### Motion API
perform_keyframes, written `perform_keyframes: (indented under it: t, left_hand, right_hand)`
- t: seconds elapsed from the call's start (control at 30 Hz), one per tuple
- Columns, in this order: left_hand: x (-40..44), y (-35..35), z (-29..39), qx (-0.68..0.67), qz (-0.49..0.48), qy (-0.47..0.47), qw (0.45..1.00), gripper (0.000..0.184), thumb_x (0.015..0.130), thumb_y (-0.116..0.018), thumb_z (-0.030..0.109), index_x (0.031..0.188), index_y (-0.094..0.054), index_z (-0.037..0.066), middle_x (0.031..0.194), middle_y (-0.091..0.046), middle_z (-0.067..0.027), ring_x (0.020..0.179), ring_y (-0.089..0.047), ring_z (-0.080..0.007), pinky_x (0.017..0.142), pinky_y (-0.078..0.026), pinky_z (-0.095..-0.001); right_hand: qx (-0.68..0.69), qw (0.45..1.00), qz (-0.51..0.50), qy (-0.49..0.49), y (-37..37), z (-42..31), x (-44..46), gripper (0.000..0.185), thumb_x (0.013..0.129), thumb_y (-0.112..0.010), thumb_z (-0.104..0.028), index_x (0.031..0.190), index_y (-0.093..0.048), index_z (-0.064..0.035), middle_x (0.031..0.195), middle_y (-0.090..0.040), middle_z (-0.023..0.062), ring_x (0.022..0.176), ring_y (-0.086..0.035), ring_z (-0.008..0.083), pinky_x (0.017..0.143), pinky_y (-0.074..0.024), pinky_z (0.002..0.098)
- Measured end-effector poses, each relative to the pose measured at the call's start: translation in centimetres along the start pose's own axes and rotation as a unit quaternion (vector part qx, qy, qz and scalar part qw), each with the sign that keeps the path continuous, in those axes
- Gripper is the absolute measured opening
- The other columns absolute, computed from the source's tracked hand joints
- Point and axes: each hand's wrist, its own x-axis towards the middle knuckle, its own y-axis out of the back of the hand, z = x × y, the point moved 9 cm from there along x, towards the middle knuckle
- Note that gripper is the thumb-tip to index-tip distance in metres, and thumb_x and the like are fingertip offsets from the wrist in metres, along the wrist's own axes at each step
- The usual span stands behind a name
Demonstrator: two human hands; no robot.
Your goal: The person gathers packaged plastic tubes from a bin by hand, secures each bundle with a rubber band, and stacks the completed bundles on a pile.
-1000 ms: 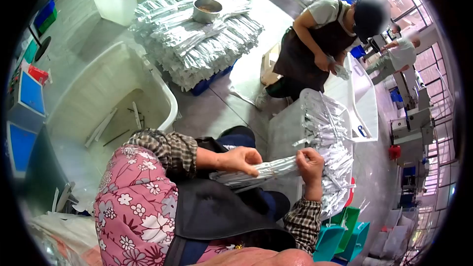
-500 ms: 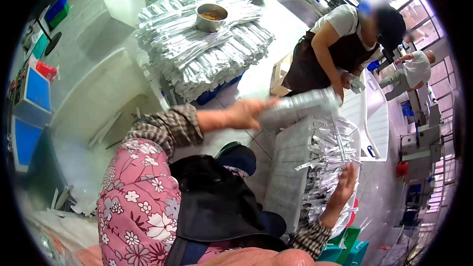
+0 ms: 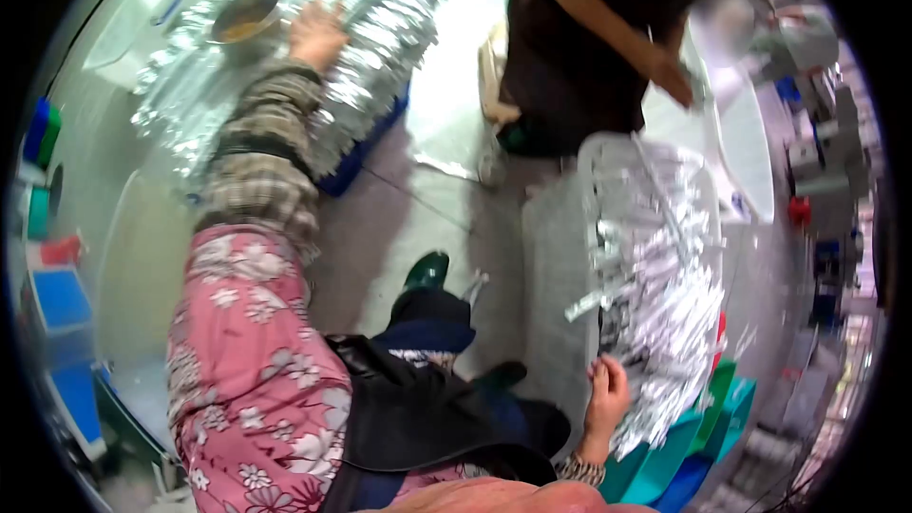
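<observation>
My left hand [image 3: 318, 35] rests with spread fingers on a tall pile of silvery foil-like strips [image 3: 375, 57], just right of a round metal bowl [image 3: 245, 15] with yellowish-brown contents. No bundle shows lifted in it. At lower right, my right hand [image 3: 608, 397] is beside the near part of a translucent bin [image 3: 556, 266]. Its fingers are loosely bent and slightly apart, holding nothing that I can see. Loose silvery strips [image 3: 665, 332] fill this bin in a tangle, and a long strip [image 3: 660, 185] lies across its far end.
Across from me a person in a dark apron [image 3: 579, 57] bends over a white tub [image 3: 746, 147]. Green and teal bins [image 3: 646, 470] stand by my right arm. A blue base [image 3: 366, 142] shows under the pile. At left are blue-topped boxes [image 3: 62, 299].
My left hand has swung left and away from me, from holding a silvery bundle over the floor to the pile. My right hand has drawn back toward me. The view has shifted.
</observation>
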Motion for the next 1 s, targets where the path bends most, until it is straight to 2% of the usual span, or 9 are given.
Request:
perform_keyframes:
  t: [0.23,0.4,0.53,0.6,0.67,0.7,0.73,0.8,1.0]
  left_hand:
    - [-1.2,3.7,2.4,0.088,0.092,-0.07,0.989,0.063,0.091,-0.046,0.045,0.146,-0.026,0.021,0.156,-0.012,-0.0081,0.143,-0.01,-0.0284,0.111,-0.012,-0.0535]
    - [-20.5,6.6,13.5,-0.303,0.163,-0.372,0.862,0.045,0.077,-0.069,0.028,0.119,-0.06,0.013,0.127,-0.052,-0.0173,0.118,-0.049,-0.0337,0.099,-0.039,-0.0442]
    - [-34.0,14.7,17.7,-0.561,-0.003,-0.44,0.701,0.033,0.081,-0.063,0.015,0.113,-0.06,0.008,0.121,-0.055,-0.0175,0.111,-0.054,-0.0328,0.094,-0.043,-0.0401]
    - [-37.9,13.7,19.2,-0.681,-0.139,-0.411,0.59,0.029,0.083,-0.058,0.01,0.112,-0.059,0.005,0.116,-0.057,-0.0159,0.105,-0.057,-0.0294,0.092,-0.045,-0.0359]
    - [-40.5,8.6,20.6,-0.69,-0.304,-0.326,0.57,0.029,0.09,-0.049,0.009,0.116,-0.057,-0.001,0.117,-0.058,-0.0118,0.109,-0.055,-0.0213,0.095,-0.041,-0.0315]
    - [-41.0,5.0,21.0,-0.697,-0.438,-0.165,0.543,0.029,0.092,-0.046,0.009,0.118,-0.056,-0.001,0.115,-0.059,-0.0112,0.104,-0.057,-0.0212,0.093,-0.043,-0.0325]
    - [-39.8,3.6,21.0,-0.794,-0.444,-0.064,0.411,0.028,0.094,-0.045,0.01,0.119,-0.054,0.0,0.11,-0.059,-0.0116,0.1,-0.058,-0.0234,0.091,-0.045,-0.0357]
    - [-36.4,3.6,19.2,-0.843,-0.317,-0.018,0.435,0.027,0.095,-0.043,0.008,0.118,-0.051,-0.003,0.104,-0.061,-0.0131,0.096,-0.061,-0.0222,0.089,-0.047,-0.0363]
    - [-36.2,2.7,19.8,-0.843,-0.364,0.017,0.395,0.027,0.096,-0.039,0.008,0.118,-0.05,-0.004,0.098,-0.061,-0.0141,0.09,-0.06,-0.0221,0.085,-0.047,-0.0351]
  right_hand:
    - [-0.061,0.997,-0.019,0.044,-1.8,-3.3,-1.1,0.022,0.093,-0.058,-0.012,0.11,-0.06,0.0014,0.094,-0.065,0.0094,0.083,-0.062,0.0137,0.075,-0.0519,0.0261]
    - [-0.026,0.981,-0.172,-0.083,-9.6,-3.3,-3.2,0.015,0.088,-0.058,-0.004,0.1,-0.063,0.0029,0.093,-0.066,0.0083,0.083,-0.064,0.0144,0.073,-0.051,0.0243]
    - [-0.149,0.928,-0.315,-0.135,-18.6,9.9,-1.5,0.022,0.082,-0.064,-0.017,0.096,-0.066,-0.0005,0.078,-0.066,0.0067,0.069,-0.062,0.013,0.065,-0.0495,0.0282]
    - [-0.187,0.933,-0.25,-0.177,-20.6,25.7,-0.3,0.023,0.08,-0.064,-0.02,0.093,-0.067,-0.0012,0.072,-0.066,0.006,0.064,-0.062,0.0167,0.062,-0.0494,0.0297]
    - [-0.309,0.885,-0.215,-0.275,-21.6,33.9,0.2,0.038,0.077,-0.067,-0.033,0.095,-0.066,0.0,0.082,-0.068,0.0132,0.073,-0.065,0.0261,0.069,-0.0503,0.0361]
    - [-0.305,0.879,-0.217,-0.295,-22.6,33.8,0.2,0.044,0.075,-0.069,-0.038,0.097,-0.065,0.0005,0.092,-0.067,0.0165,0.082,-0.064,0.03,0.073,-0.0497,0.0381]
    - [-0.303,0.872,-0.221,-0.314,-23.7,33.9,0.1,0.051,0.073,-0.07,-0.043,0.1,-0.064,0.001,0.102,-0.065,0.0198,0.091,-0.063,0.0338,0.078,-0.0491,0.0402]
    - [-0.324,0.875,-0.191,-0.306,-26.0,34.5,-0.2,0.057,0.071,-0.072,-0.045,0.102,-0.061,0.0005,0.11,-0.062,0.0209,0.101,-0.059,0.0354,0.084,-0.0467,0.042]
    - [-0.389,0.87,-0.174,-0.246,-30.9,30.6,2.4,0.055,0.067,-0.075,-0.043,0.101,-0.059,-0.0033,0.109,-0.06,0.0176,0.11,-0.054,0.0324,0.089,-0.0429,0.0467]
